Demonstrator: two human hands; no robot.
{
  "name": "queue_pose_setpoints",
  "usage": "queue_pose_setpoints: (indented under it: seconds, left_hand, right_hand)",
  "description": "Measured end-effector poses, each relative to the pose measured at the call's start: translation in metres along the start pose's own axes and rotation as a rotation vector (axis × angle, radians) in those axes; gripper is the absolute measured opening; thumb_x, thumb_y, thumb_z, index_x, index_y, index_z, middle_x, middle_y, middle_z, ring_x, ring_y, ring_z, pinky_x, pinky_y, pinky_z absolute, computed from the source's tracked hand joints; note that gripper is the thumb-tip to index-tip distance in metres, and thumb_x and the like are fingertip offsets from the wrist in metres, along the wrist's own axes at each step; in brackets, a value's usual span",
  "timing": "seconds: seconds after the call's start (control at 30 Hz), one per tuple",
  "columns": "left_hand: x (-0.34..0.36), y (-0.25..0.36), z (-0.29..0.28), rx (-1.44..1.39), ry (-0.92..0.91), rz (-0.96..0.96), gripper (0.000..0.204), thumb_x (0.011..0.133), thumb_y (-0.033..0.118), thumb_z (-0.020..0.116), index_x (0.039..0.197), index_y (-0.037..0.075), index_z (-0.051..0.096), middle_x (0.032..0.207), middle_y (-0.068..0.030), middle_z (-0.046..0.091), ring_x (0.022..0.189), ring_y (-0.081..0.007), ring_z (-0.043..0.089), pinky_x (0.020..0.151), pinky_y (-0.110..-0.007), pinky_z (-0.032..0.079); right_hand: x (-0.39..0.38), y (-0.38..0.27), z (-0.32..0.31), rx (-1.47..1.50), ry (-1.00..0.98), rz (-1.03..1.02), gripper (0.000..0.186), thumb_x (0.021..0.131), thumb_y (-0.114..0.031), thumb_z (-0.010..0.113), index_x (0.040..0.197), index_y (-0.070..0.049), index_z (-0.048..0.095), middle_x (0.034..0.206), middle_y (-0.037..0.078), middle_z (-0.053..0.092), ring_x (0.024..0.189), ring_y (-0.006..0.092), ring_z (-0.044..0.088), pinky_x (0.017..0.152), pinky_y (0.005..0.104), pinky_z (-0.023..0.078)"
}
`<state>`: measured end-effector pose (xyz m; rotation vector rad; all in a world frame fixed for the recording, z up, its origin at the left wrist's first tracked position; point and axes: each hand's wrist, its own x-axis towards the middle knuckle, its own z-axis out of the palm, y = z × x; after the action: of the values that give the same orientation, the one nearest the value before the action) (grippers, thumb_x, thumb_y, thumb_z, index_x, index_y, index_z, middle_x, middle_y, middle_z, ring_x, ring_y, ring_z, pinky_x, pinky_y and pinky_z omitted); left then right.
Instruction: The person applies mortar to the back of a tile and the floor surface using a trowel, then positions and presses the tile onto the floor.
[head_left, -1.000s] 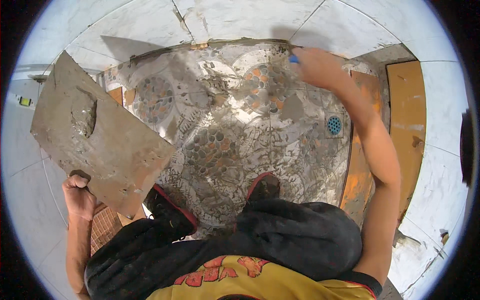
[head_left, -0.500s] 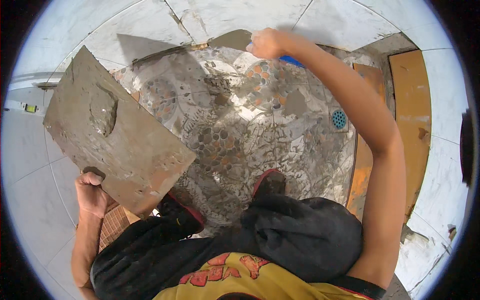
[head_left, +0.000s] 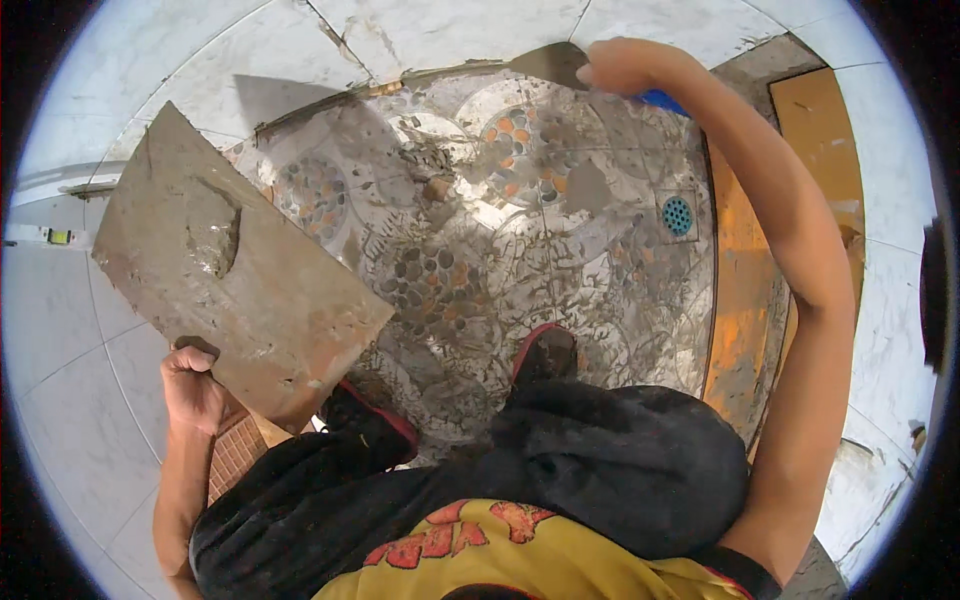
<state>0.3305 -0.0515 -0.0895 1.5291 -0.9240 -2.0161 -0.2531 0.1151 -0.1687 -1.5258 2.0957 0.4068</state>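
My left hand [head_left: 194,390] grips the lower left edge of a flat, mortar-smeared tile [head_left: 270,320], thumb on top and fingers hidden beneath. A wet lump of mortar [head_left: 212,235] sits on its upper part. At the far side, my right hand [head_left: 622,66] is closed round a trowel's blue handle [head_left: 662,101], mostly hidden by the hand and wrist. The grey trowel blade [head_left: 550,64] reaches left from the hand, along the joint where the white wall tiles meet the floor.
Mortar smears cover the pebble-patterned floor [head_left: 435,285]. A round blue drain cover [head_left: 677,214] lies at right, beside orange-brown boards [head_left: 738,300]. White tiled walls [head_left: 440,35] surround the floor. A spirit level [head_left: 58,237] is at far left; my shoes [head_left: 545,355] stand on the floor.
My right hand has slid the trowel to the right along the foot of the far wall. The left hand and its tile have barely moved.
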Motion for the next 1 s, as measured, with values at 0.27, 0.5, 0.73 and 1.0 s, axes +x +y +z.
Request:
queue_pose_setpoints:
  seconds: [0.27,0.5,0.73,1.0]
  left_hand:
    - [0.007,-0.018,0.009,-0.005,0.115,-0.111,0.02,0.066,-0.004,0.052,0.061,0.013,0.042,0.066,0.0,0.043,0.063,-0.016,0.044,0.068,-0.032,0.044]
    - [0.003,-0.029,0.04,0.071,-0.02,-0.086,0.023,0.062,-0.008,0.052,0.063,0.011,0.04,0.067,0.0021,0.04,0.061,-0.0136,0.039,0.066,-0.031,0.043]
    - [0.014,-0.044,0.029,0.003,-0.077,-0.193,0.015,0.069,-0.009,0.05,0.08,0.001,0.054,0.073,-0.0018,0.049,0.065,-0.0177,0.052,0.071,-0.034,0.051]
    - [0.037,-0.062,0.045,-0.158,-0.464,-0.354,0.033,0.064,-0.01,0.051,0.095,-0.015,0.06,0.094,-0.025,0.067,0.09,-0.0379,0.07,0.085,-0.048,0.056]
  right_hand:
    - [-0.02,-0.008,0.005,0.163,0.226,-0.145,0.05,0.097,-0.042,0.048,0.107,0.004,0.067,0.103,0.027,0.068,0.096,0.0431,0.065,0.086,0.0482,0.049]
    - [0.022,0.002,-0.002,0.012,0.083,-0.072,0.053,0.096,-0.042,0.045,0.1,0.007,0.066,0.092,0.029,0.068,0.087,0.0444,0.066,0.081,0.0512,0.049]
    - [-0.071,0.01,-0.002,0.36,0.139,-0.11,0.051,0.096,-0.045,0.054,0.111,0.002,0.067,0.101,0.019,0.069,0.094,0.0299,0.065,0.085,0.0412,0.05]
    - [-0.087,-0.079,0.022,1.247,-0.274,-0.407,0.042,0.093,-0.043,0.065,0.109,-0.004,0.067,0.087,0.004,0.065,0.07,0.0114,0.059,0.06,0.0282,0.049]
